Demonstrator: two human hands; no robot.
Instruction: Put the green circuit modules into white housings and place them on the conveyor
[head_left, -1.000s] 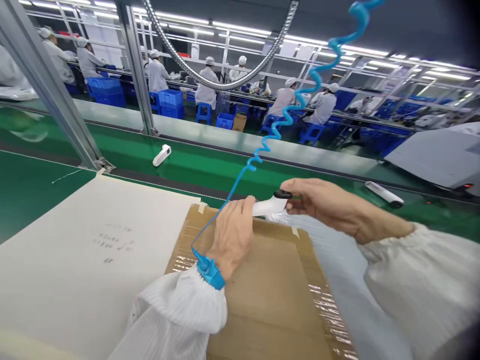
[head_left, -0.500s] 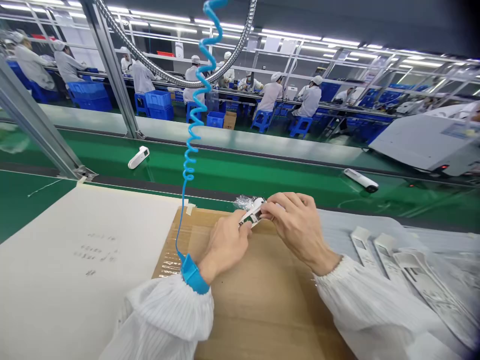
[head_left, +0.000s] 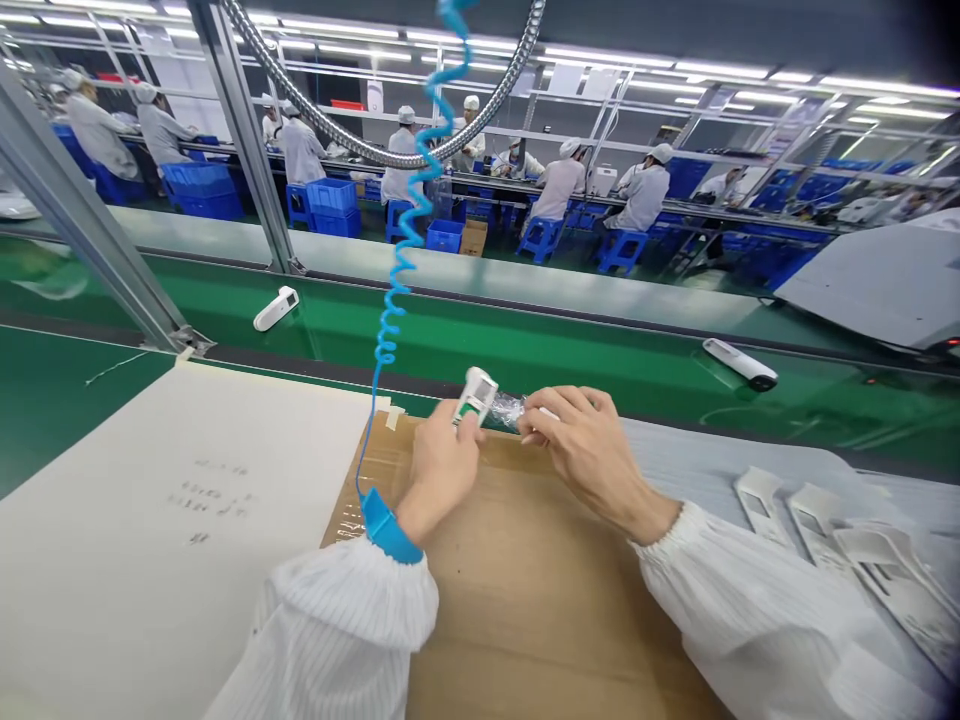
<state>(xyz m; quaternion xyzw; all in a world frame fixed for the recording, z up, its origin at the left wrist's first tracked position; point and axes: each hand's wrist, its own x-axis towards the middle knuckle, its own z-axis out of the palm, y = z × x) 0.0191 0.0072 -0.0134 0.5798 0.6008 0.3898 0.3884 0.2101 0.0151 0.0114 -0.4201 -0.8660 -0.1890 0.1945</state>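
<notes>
Far across the factory floor, people (head_left: 300,150) in white coats and caps work along long lines among blue crates (head_left: 201,190) and blue stools (head_left: 540,240). Nearer, a green conveyor belt (head_left: 480,330) crosses the view, with a white unit (head_left: 275,308) lying on it toward the left and a second white unit (head_left: 740,364) toward the right, well apart.

At the bench's left side lies a large white sheet (head_left: 90,600) bearing faint handwriting. Just right of it, a taped cardboard pad (head_left: 547,620) seems placed to give a soft work surface. The left hand (head_left: 442,470) wears one blue wrist strap (head_left: 388,527), whose coiled blue cord (head_left: 394,320) rises out of view, probably as a static lead. Its grip is closed on a third white unit (head_left: 474,393), held upright above the far edge of the pad, which keeps the unit's face in view. The right hand (head_left: 592,450) pinches clear plastic wrap (head_left: 508,408) just beside that unit, apparently keeping it drawn tight. Toward the bench's right edge, three white plastic frames (head_left: 814,520) lie side by side on a plastic sheet (head_left: 697,450).
</notes>
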